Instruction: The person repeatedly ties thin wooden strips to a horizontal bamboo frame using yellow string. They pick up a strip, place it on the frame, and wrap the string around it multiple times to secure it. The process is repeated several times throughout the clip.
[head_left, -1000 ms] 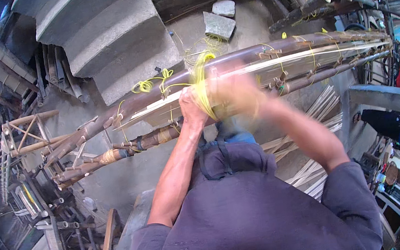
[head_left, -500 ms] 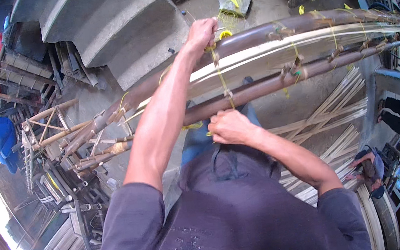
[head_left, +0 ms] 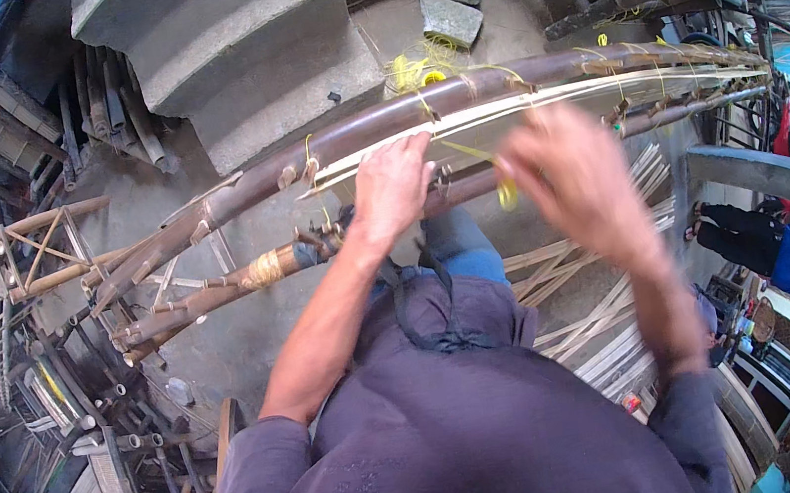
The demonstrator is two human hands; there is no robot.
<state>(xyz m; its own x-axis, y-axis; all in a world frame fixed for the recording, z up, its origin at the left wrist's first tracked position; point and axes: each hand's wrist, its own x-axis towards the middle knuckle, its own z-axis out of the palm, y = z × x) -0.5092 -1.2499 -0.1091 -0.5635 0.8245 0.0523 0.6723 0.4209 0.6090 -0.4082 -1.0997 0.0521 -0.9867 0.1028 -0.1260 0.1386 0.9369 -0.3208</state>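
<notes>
A long frame of two dark bamboo poles, a far pole (head_left: 360, 131) and a near pole (head_left: 467, 189), crosses in front of me. Pale bamboo strips (head_left: 497, 108) run between them. My left hand (head_left: 392, 187) is closed, its fingertips at the left part of these strips, gripping them from the near side. To its right, my right hand (head_left: 569, 164) is smeared by motion above the near pole. A yellow cord (head_left: 467, 149) stretches from beside the left fingertips to the right hand, with a loop of it hanging below the fingers. Other yellow ties wrap the poles.
Concrete steps (head_left: 260, 55) rise beyond the frame at the left. Two stone pieces (head_left: 452, 19) and tangled yellow cord lie past the far pole. Loose bamboo slats (head_left: 613, 308) spread at the right. Bamboo furniture parts (head_left: 119, 422) crowd the left. Another person (head_left: 764, 243) is at far right.
My left hand has come back from the far pole to the strips. My right hand has moved up and right from below the near pole, drawing yellow cord. The view has shifted.
</notes>
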